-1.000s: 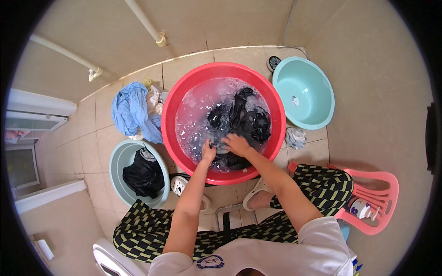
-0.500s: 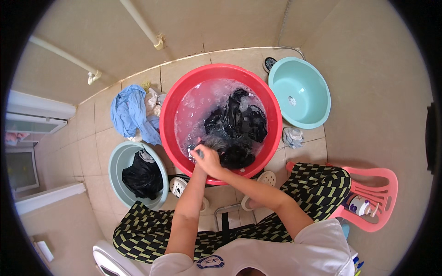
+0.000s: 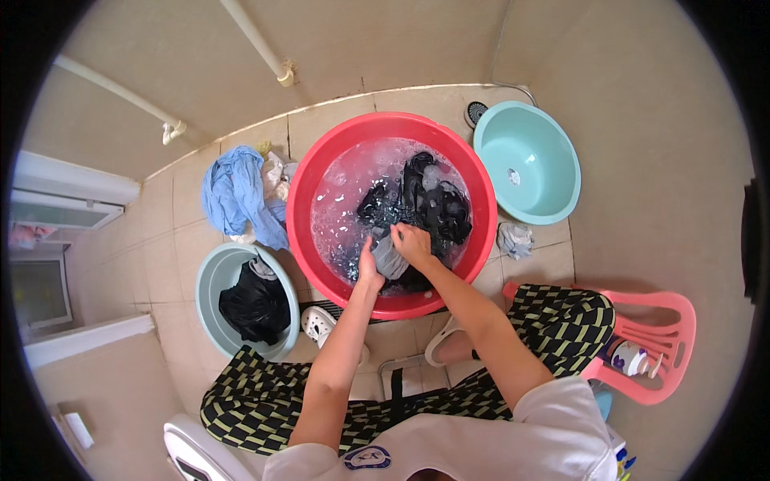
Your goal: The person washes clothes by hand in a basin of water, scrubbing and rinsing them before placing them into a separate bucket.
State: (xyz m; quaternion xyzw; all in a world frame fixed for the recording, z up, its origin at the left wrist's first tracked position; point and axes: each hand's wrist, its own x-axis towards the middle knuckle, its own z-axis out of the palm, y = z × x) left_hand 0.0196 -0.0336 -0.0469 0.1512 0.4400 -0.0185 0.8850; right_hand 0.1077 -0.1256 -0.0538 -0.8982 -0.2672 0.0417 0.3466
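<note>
A wide red tub (image 3: 303,264) of sudsy water stands before me, with dark wet clothes (image 3: 437,204) bunched in its right half. Over its near side my two hands hold a small wet grey cloth (image 3: 390,258), whose exact kind I cannot make out. My left hand (image 3: 369,263) supports the cloth's left side, the fingers pointing forward along it. From the right, my right hand (image 3: 412,244) grips the upper edge with bent fingers. More dark fabric lies in the water just beneath the cloth, partly hidden by my hands and forearm.
A pale blue-green basin (image 3: 207,309) with black clothing (image 3: 255,305) stands at left, below a pile of blue clothes (image 3: 237,192). A turquoise basin (image 3: 541,164) and a crumpled grey cloth (image 3: 514,240) are at right. A pink chair (image 3: 654,301) holds a white pump bottle (image 3: 634,358).
My hands were together, crossed at the tub's near edge; now they are apart, farther into the tub, with the grey cloth lifted between them. The view has shifted slightly.
</note>
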